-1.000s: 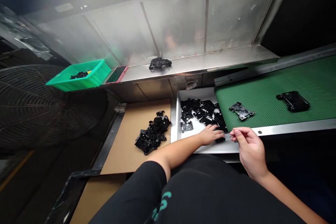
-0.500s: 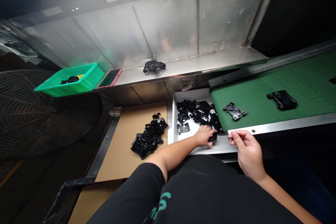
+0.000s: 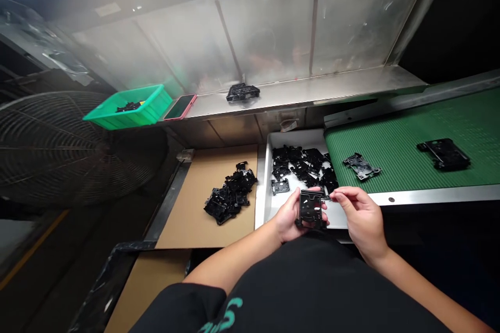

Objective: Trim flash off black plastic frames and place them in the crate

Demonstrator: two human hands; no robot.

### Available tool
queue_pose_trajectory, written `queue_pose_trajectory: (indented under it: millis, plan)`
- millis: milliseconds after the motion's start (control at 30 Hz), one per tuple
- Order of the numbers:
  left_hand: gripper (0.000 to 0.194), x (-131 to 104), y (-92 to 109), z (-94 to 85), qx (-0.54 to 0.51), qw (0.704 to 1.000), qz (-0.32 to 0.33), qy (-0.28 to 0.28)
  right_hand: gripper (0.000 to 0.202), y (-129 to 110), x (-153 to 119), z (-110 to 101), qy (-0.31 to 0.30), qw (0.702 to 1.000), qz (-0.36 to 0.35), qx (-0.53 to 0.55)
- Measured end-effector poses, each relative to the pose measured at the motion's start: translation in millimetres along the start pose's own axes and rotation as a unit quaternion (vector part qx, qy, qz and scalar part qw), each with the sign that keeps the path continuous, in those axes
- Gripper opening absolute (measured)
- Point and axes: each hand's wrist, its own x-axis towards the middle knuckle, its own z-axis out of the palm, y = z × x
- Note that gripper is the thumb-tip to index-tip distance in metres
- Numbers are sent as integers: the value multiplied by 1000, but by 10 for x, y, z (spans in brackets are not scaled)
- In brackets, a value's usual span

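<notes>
My left hand point(image 3: 288, 220) is wrapped round a black plastic part point(image 3: 311, 207), a flat rectangular frame with small holes, held face up over the near edge of the white tray point(image 3: 269, 213). Close to its right side is my right hand point(image 3: 361, 218), thumb and forefinger pinched together; whatever is between the fingertips is too small to make out. Behind my hands, several similar black parts point(image 3: 308, 164) lie jumbled in the tray. A heap of black parts point(image 3: 230, 192) rests on the cardboard point(image 3: 187, 218) to the left.
A green conveyor belt point(image 3: 402, 135) on the right carries a black part point(image 3: 362, 165) and a thicker one point(image 3: 447, 154). On the metal shelf point(image 3: 297, 89) are a green bin point(image 3: 128, 114), a phone point(image 3: 180, 107) and a black part point(image 3: 242, 92). A large fan point(image 3: 78, 151) stands at left.
My left hand has lifted a black plastic part out of the tray and turned palm up with it. My right hand stays pinched, slightly nearer. The view has shifted a little left.
</notes>
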Motion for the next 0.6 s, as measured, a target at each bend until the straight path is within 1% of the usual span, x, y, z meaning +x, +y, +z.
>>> queue_pose_trajectory:
  millis: [100,233,433,600]
  plan:
    - [64,-116,20,123,-28,1000,-11,0,19,-13,4,47,-20,1000,-13,6]
    - [68,-192,28,196,-31,999,-24,17,17,-9,-6,74,-30,999,-10,9]
    - [70,-243,33,215,-25,999,-34,17,18,-42,-26,120,-52,998,-4,18]
    - [79,-244,23,172,-14,998,-61,20,19,-52,-41,142,-56,998,6,16]
